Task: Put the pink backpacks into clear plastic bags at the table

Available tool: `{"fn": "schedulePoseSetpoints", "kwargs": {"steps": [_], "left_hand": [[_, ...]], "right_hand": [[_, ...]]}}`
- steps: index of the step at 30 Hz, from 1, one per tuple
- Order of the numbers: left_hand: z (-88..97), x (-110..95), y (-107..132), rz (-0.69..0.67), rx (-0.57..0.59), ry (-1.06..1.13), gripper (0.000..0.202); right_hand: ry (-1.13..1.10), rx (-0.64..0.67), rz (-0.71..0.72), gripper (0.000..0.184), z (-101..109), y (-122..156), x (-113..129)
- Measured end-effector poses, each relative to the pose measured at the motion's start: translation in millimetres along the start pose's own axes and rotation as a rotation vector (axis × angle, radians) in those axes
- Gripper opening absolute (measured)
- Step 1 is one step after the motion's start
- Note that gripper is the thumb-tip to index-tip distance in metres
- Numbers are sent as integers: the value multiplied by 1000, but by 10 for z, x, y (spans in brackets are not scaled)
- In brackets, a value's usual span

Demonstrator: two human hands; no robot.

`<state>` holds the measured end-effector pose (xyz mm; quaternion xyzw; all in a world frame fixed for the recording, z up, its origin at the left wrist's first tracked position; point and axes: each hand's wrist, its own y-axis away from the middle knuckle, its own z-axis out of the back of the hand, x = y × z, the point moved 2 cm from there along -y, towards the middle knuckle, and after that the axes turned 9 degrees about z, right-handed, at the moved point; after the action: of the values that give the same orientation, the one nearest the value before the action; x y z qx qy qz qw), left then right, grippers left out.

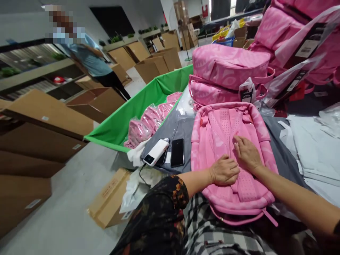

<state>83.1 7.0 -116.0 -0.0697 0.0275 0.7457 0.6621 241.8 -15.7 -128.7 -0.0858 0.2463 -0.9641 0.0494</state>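
A pink backpack (217,141) lies back-side up on the grey table (180,129) in front of me. My left hand (225,171) rests on its lower middle with the fingers curled down against the mesh padding. Beside it, my right hand (247,152) lies flat on the padding, fingers stretched toward the top of the bag. Neither hand holds anything separate.
A white power bank (156,151) and a black phone (177,152) lie left of the backpack. More pink backpacks (228,65) are stacked behind. A green bin (138,106) holds bagged pink items. Cardboard boxes (47,117) line the floor; a person (90,58) stands far left.
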Motion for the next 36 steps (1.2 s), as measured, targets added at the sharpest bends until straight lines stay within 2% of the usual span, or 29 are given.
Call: {"fn": "schedulePoseSetpoints", "kwargs": {"steps": [2, 4, 5, 8, 9, 10, 15, 17, 20, 22, 25, 27, 28, 30, 33, 34, 36], "left_hand": [[-50, 10, -22, 34, -32, -7, 32], [-29, 21, -37, 62, -40, 18, 30], [-6, 29, -46, 64, -27, 42, 27], [59, 93, -89, 147, -29, 136, 22], [65, 122, -102, 200, -59, 157, 24], [59, 148, -110, 258, -99, 170, 28], [-49, 147, -104, 362, -182, 174, 36], [-27, 121, -88, 453, -228, 155, 40], [81, 81, 35, 725, -281, 170, 56], [143, 24, 225, 837, -227, 241, 74], [185, -104, 623, 800, -75, 348, 93], [217, -177, 860, 747, -9, 400, 93], [246, -195, 931, 728, 10, 418, 92], [344, -162, 930, 721, 16, 405, 94], [543, 83, 594, 800, -60, 259, 90], [597, 196, 434, 817, -107, 208, 85], [635, 411, 128, 805, -198, 163, 78]], "right_hand": [[-49, -25, -7, 47, 168, -59, 42], [-135, 12, 129, 41, 414, -76, 206], [-206, 85, 286, 36, 537, -52, 335], [-419, 452, 890, 21, 753, 175, 736], [-459, 543, 1006, 19, 747, 260, 810], [-475, 572, 1042, 18, 698, 323, 841], [-487, 407, 954, 18, 218, 427, 638], [-465, 389, 930, 19, 132, 452, 589], [-390, 356, 901, 19, 219, 536, 712], [-341, 342, 927, 15, 336, 630, 870], [-282, 298, 1043, 13, 457, 668, 960], [-216, 225, 1051, 16, 466, 477, 809], [-166, 183, 990, 18, 441, 304, 672], [-51, 106, 716, 24, 332, -126, 328], [88, 48, 289, 35, 70, -636, -132], [109, 46, 218, 35, -17, -718, -230], [111, 77, 198, 35, -145, -773, -358]]}}
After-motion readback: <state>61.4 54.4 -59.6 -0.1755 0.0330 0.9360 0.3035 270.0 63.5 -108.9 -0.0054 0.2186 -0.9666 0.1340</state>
